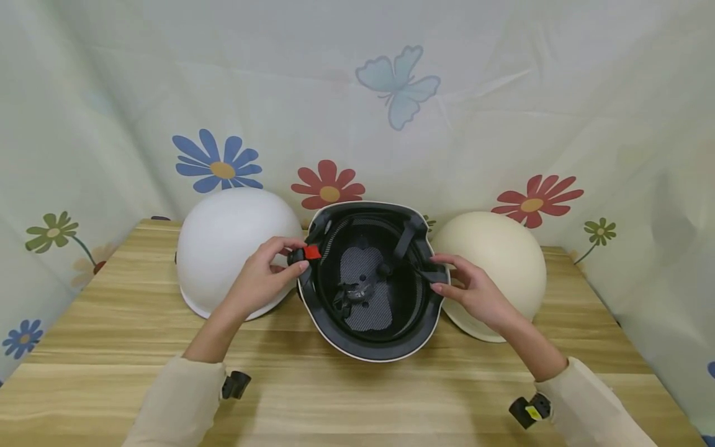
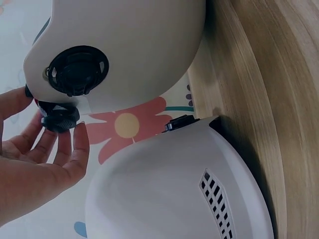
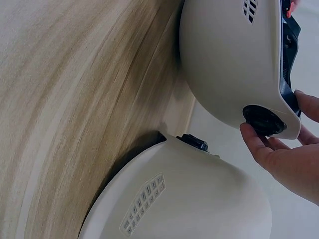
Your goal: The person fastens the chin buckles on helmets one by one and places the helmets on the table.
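Note:
An upturned helmet (image 1: 427, 323) shows its black padded inside in the head view, with loose black straps and a clear piece within. At its left edge my left hand (image 1: 262, 273) pinches the bundled black chin strap (image 2: 60, 119), beside a red buckle tab (image 1: 312, 252). My right hand (image 1: 475, 292) grips the right rim, thumb on the inner edge and fingers outside. In the right wrist view those fingers lie by a round black side fitting (image 3: 264, 120). Another round black fitting (image 2: 78, 70) shows on the shell in the left wrist view.
A white helmet (image 1: 234, 242) sits dome up on the wooden table (image 1: 313, 403), left of the held one. A cream helmet (image 1: 497, 267) stands to its right, also dome up. Behind them hangs a flower-patterned curtain (image 1: 279, 93).

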Tool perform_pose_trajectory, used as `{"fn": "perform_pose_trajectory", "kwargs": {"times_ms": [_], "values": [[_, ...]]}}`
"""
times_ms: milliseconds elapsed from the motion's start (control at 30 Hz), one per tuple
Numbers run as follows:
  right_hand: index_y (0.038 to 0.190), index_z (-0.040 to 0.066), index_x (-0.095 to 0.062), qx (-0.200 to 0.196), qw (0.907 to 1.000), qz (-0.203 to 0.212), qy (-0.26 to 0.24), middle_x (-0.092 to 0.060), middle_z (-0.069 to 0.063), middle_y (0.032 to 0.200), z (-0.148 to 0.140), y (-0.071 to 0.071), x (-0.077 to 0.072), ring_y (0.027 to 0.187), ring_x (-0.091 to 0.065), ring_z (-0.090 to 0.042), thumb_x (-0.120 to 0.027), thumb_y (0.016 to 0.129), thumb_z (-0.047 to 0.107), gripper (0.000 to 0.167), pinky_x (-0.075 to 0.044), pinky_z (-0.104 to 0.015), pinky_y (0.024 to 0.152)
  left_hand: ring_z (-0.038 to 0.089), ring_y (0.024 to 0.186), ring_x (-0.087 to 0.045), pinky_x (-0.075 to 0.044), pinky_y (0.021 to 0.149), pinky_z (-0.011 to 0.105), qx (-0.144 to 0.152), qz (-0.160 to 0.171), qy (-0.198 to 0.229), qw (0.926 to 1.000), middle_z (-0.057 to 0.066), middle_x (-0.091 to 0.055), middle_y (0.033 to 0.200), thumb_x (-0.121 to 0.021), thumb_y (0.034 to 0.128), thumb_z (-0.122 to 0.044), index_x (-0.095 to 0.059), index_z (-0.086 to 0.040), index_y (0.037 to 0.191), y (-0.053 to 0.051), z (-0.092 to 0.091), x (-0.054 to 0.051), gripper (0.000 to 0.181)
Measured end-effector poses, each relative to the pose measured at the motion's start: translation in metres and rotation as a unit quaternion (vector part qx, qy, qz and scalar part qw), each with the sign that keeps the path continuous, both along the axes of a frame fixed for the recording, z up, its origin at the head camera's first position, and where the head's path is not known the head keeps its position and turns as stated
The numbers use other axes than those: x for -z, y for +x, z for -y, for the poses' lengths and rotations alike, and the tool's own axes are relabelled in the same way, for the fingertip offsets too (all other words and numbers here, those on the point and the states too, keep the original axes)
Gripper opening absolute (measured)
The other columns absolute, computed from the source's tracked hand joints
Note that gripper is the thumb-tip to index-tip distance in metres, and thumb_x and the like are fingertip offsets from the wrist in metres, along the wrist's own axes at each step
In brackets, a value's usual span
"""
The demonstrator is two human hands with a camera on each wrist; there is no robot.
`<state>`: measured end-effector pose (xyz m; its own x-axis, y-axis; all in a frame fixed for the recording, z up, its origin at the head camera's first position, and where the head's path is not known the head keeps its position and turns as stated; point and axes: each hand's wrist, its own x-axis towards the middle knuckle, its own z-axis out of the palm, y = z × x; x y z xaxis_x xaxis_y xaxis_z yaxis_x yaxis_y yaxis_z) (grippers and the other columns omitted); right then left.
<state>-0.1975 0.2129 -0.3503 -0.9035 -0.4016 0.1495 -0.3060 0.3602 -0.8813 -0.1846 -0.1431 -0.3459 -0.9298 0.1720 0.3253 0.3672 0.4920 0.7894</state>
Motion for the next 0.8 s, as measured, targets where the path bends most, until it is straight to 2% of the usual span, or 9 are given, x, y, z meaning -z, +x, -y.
{"fn": "perform_pose_trajectory", "kwargs": {"times_ms": [233,533,800], "values": [[0.127,-0.001,-0.045,0.001,0.9999,-0.016,0.004,-0.039,-0.019,0.134,-0.0001,-0.0007,0.0008,0.104,-0.051,-0.030,-0.061,0.086,0.001,0.044,-0.048,-0.024,0.078,0.023,0.095,-0.046,-0.048,0.077,0.036,0.003,-0.001,0.004,1.0000,0.012,-0.054,0.109,-0.064,0.0863,-0.012,-0.056,-0.002,0.116,0.0015,-0.0018,-0.0011,0.032],[0.127,-0.004,-0.045,0.001,0.9997,-0.026,0.003,-0.039,-0.021,0.134,-0.0018,-0.0003,0.0024,0.106,-0.051,-0.031,-0.061,0.086,0.000,0.044,-0.048,-0.023,0.078,0.024,0.096,-0.046,-0.050,0.079,0.041,0.014,-0.030,-0.007,0.9994,0.012,-0.055,0.108,-0.064,0.0857,-0.009,-0.059,-0.001,0.115,0.0035,-0.0053,-0.0019,0.031],[0.127,-0.003,-0.045,-0.004,0.9998,-0.020,0.005,-0.040,-0.020,0.133,-0.0029,-0.0012,0.0038,0.106,-0.050,-0.032,-0.062,0.084,-0.001,0.046,-0.048,-0.024,0.079,0.024,0.100,-0.047,-0.048,0.083,0.043,0.047,-0.034,-0.016,0.9982,0.011,-0.053,0.111,-0.068,0.0832,-0.012,-0.057,-0.003,0.118,0.0092,-0.0031,-0.0082,0.038]]}}
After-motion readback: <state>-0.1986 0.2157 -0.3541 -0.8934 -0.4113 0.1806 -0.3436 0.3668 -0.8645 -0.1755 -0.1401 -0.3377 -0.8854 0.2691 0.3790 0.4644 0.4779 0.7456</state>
